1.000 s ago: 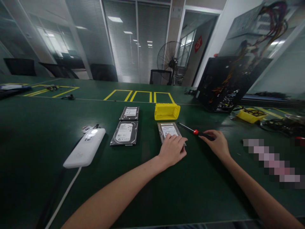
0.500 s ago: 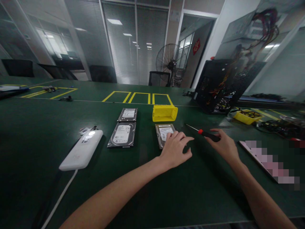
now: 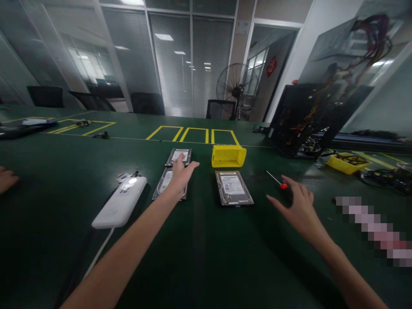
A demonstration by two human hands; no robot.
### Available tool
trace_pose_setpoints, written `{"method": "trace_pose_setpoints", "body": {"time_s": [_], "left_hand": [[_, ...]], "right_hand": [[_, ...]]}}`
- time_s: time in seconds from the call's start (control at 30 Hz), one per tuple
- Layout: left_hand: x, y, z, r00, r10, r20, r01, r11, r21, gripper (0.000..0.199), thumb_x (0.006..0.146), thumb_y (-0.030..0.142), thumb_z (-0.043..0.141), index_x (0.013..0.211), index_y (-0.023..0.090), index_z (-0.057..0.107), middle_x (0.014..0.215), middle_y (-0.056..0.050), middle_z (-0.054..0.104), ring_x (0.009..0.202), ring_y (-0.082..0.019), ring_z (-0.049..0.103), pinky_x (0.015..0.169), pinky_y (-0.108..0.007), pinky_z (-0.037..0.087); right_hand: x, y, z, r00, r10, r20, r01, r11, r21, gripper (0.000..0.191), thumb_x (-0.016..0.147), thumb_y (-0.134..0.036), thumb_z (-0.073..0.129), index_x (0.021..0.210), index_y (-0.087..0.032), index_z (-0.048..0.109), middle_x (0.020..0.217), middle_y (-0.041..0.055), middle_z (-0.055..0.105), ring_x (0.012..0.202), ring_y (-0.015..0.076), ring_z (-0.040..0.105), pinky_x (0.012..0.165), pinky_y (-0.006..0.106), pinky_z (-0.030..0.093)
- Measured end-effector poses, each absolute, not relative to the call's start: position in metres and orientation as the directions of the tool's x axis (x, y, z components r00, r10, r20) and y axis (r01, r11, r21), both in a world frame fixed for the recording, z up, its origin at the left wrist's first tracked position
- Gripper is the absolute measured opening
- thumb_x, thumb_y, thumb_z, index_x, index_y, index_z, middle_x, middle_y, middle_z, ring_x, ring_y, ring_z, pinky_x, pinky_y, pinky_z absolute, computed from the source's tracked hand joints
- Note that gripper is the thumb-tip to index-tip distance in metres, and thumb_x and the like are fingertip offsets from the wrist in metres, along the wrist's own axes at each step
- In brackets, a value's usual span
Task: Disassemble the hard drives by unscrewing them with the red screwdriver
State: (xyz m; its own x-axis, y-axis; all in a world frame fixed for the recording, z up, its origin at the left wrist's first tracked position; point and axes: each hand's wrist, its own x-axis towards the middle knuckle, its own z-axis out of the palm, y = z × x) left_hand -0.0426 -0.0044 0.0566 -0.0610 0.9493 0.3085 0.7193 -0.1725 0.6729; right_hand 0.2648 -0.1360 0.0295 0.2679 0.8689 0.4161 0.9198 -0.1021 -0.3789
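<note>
My left hand (image 3: 183,175) reaches over two hard drives on the left, its fingers apart and nothing in it. Beneath it are the far drive (image 3: 171,160) and the near drive (image 3: 163,182), both partly covered. A third hard drive (image 3: 233,189) lies label up in the middle, in front of a yellow bin (image 3: 228,157) tipped on its side. My right hand (image 3: 298,201) is spread, thumb apart from the fingers, beside a screwdriver (image 3: 283,186) with a red and black handle, which is partly hidden behind the fingers.
A white power bank (image 3: 120,202) with a cable lies at the left. Another person's hand (image 3: 7,179) shows at the left edge. An open computer case (image 3: 312,120) stands at the back right, near a yellow bin of cables (image 3: 347,163).
My left hand has moved left from the middle drive to the two left drives. My right hand has opened and let go of the screwdriver. A person's hand has appeared at the left edge.
</note>
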Motion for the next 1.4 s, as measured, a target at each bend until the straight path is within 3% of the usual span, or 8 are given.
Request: {"method": "trace_pose_setpoints", "body": {"time_s": [0.07, 0.13, 0.2, 0.33, 0.43, 0.57, 0.87, 1.4], "left_hand": [[-0.064, -0.003, 0.066, -0.228, 0.932, 0.281, 0.686, -0.051, 0.726, 0.071, 0.084, 0.049, 0.045, 0.142, 0.015, 0.023, 0.143, -0.017, 0.036, 0.13, -0.033, 0.037, 0.102, -0.049, 0.035], [-0.077, -0.006, 0.073, -0.248, 0.915, 0.317, 0.743, -0.03, 0.668, 0.081, 0.08, 0.05, 0.049, 0.145, 0.015, 0.016, 0.147, -0.018, 0.031, 0.134, -0.037, 0.028, 0.106, -0.057, 0.025], [-0.081, -0.012, 0.072, -0.212, 0.919, 0.332, 0.818, -0.019, 0.575, 0.092, 0.076, 0.056, 0.051, 0.146, 0.012, 0.01, 0.149, -0.021, 0.025, 0.136, -0.04, 0.023, 0.105, -0.061, 0.023], [-0.076, -0.023, 0.054, -0.02, 0.972, 0.233, 0.908, -0.08, 0.411, 0.112, 0.068, 0.069, 0.052, 0.146, 0.003, 0.006, 0.15, -0.026, 0.015, 0.135, -0.044, 0.02, 0.104, -0.059, 0.026], [-0.07, -0.029, 0.041, 0.079, 0.975, 0.21, 0.939, -0.143, 0.313, 0.119, 0.063, 0.069, 0.057, 0.147, 0.003, 0.004, 0.151, -0.025, 0.012, 0.135, -0.046, 0.019, 0.104, -0.059, 0.028], [-0.07, -0.032, 0.035, 0.083, 0.967, 0.24, 0.961, -0.142, 0.237, 0.116, 0.063, 0.064, 0.059, 0.148, 0.009, 0.002, 0.153, -0.021, 0.01, 0.134, -0.05, 0.015, 0.099, -0.068, 0.026], [-0.076, -0.033, 0.038, 0.068, 0.978, 0.199, 0.971, -0.11, 0.21, 0.1, 0.071, 0.057, 0.052, 0.147, 0.008, 0.01, 0.152, -0.022, 0.011, 0.126, -0.049, 0.031, 0.092, -0.063, 0.038], [-0.077, -0.038, 0.036, 0.078, 0.959, 0.273, 0.978, -0.127, 0.167, 0.093, 0.074, 0.056, 0.048, 0.146, 0.007, 0.017, 0.152, -0.019, 0.009, 0.123, -0.05, 0.029, 0.087, -0.065, 0.04]], "right_hand": [[0.229, -0.144, 0.028, 0.162, 0.938, 0.307, 0.899, -0.012, -0.437, 0.101, 0.067, -0.069, 0.058, 0.147, -0.021, 0.018, 0.146, 0.0144, 0.029, 0.134, 0.0393, 0.024, 0.102, 0.058, 0.033], [0.201, -0.148, 0.025, 0.12, 0.962, 0.247, 0.887, 0.007, -0.461, 0.122, 0.058, -0.075, 0.06, 0.149, -0.018, 0.003, 0.154, 0.0143, 0.009, 0.139, 0.0428, 0.006, 0.106, 0.063, 0.025], [0.184, -0.147, 0.024, 0.127, 0.972, 0.199, 0.874, -0.015, -0.486, 0.131, 0.053, -0.077, 0.062, 0.149, -0.019, -0.005, 0.156, 0.0125, -0.001, 0.14, 0.0434, -0.001, 0.108, 0.064, 0.021], [0.172, -0.135, 0.026, 0.106, 0.984, 0.146, 0.864, -0.019, -0.503, 0.13, 0.053, -0.074, 0.064, 0.149, -0.021, -0.006, 0.156, 0.0105, -0.004, 0.141, 0.0414, 0.002, 0.109, 0.061, 0.024], [0.166, -0.124, 0.027, 0.083, 0.966, 0.244, 0.873, 0.047, -0.485, 0.125, 0.057, -0.073, 0.063, 0.149, -0.022, -0.006, 0.156, 0.01, -0.004, 0.141, 0.0406, 0.004, 0.109, 0.061, 0.025], [0.158, -0.114, 0.025, 0.056, 0.94, 0.338, 0.894, 0.104, -0.436, 0.119, 0.061, -0.07, 0.062, 0.149, -0.025, -0.004, 0.156, 0.0097, -0.003, 0.14, 0.0429, 0.006, 0.106, 0.065, 0.026], [0.154, -0.116, 0.028, 0.049, 0.933, 0.356, 0.911, 0.104, -0.399, 0.111, 0.066, -0.055, 0.066, 0.148, -0.027, -0.003, 0.156, 0.0085, -0.001, 0.138, 0.0414, 0.012, 0.1, 0.065, 0.036], [0.17, -0.134, 0.028, 0.024, 0.961, 0.275, 0.941, 0.072, -0.331, 0.101, 0.069, -0.056, 0.058, 0.148, -0.03, 0.002, 0.156, 0.0052, 0.005, 0.131, 0.0399, 0.027, 0.094, 0.062, 0.04]]}}
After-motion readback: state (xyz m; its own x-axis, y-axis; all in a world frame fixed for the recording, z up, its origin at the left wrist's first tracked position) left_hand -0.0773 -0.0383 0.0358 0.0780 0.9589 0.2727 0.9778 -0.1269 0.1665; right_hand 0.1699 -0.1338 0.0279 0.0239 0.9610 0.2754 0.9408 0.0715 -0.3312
